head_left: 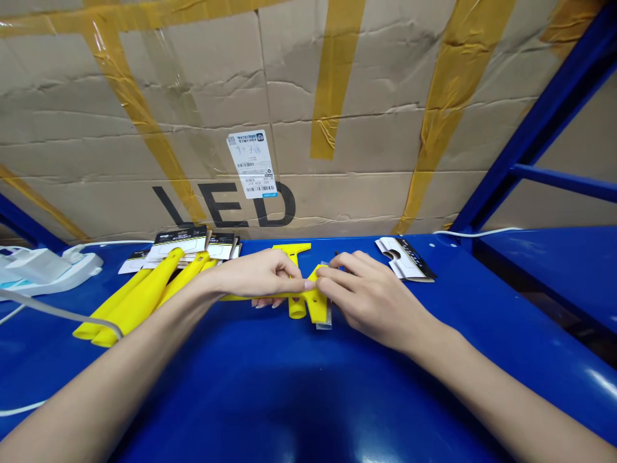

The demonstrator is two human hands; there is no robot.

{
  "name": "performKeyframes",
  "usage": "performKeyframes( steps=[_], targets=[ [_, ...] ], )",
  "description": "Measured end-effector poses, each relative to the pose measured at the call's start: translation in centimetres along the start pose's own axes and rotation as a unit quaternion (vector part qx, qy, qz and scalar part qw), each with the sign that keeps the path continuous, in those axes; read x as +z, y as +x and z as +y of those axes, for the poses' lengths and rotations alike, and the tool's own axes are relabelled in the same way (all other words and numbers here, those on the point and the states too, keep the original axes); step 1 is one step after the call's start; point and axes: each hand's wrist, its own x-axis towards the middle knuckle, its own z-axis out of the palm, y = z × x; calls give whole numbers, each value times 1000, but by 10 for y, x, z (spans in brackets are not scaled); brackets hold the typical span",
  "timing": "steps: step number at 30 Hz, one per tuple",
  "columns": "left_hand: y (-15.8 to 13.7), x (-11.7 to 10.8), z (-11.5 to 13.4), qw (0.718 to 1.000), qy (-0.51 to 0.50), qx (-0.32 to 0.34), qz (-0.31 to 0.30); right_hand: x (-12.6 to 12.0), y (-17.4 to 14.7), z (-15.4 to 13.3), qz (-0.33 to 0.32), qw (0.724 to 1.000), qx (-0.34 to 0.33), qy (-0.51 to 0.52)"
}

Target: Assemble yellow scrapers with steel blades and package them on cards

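My left hand (263, 273) is closed round the handle of a yellow plastic scraper (317, 302), its thumb lying along the head. A clear strip (329, 319) runs down the right edge of that head. My right hand (373, 292) has its fingers bent and pressed on the head's upper right side; a small dark bit shows by the fingertips, too small to name. Under my left hand lies a second yellow piece (297, 308) with a flat, T-shaped end and a round, hollow end; its middle is hidden. To the left, several yellow handles (139, 299) lie in a pile.
Black-and-white cards (176, 242) are stacked behind the handles, and another folded card (405, 259) lies at right. A white power strip (58, 273) with cables is on the left. A large taped carton (299, 83) backs the blue shelf (250, 399); blue rack posts (525, 141) stand at the sides.
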Motion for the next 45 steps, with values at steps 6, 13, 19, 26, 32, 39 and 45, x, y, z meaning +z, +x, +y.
performKeyframes(
  steps=[6, 13, 19, 26, 32, 39, 45],
  targets=[
    [-2, 1, 0, 1000, -12, 3, -6, 2, -5, 5, 1, 1000, 5, 23],
    [0, -1, -4, 1000, -15, 11, -3, 8, -8, 6, 22, 988, 64, 138],
    [1, -1, -4, 1000, -22, 12, 0, 8, -11, 9, 30, 983, 81, 161],
    [0, -2, -4, 1000, -18, 17, 11, 7, -11, 8, 15, 964, 144, 222],
    [-2, -2, -7, 1000, -18, 16, 11, 8, -9, 9, 15, 967, 130, 218],
    [-4, -4, -5, 999, -23, 18, 15, 5, -7, 9, 34, 952, 167, 254],
    [-5, -7, -7, 1000, -15, 18, 19, 6, -8, 12, 42, 961, 145, 234]
  ],
)
